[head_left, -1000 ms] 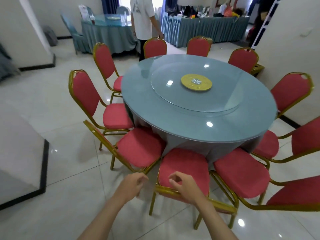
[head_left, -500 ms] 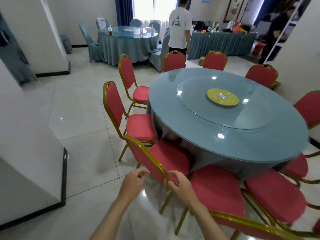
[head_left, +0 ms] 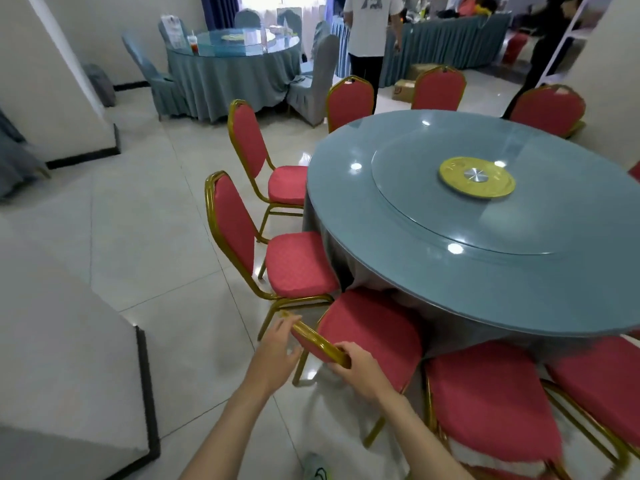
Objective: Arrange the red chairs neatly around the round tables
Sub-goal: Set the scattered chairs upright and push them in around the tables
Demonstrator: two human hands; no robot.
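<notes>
As my left hand and right hand clasp the red chair's rail, the round table lies at one o'clock.

No lettering is legible in this banquet hall: the printed card on the far round table, the dark graphic on a bystander's white T-shirt and the markings on a cardboard box are all too blurred to read.
</notes>
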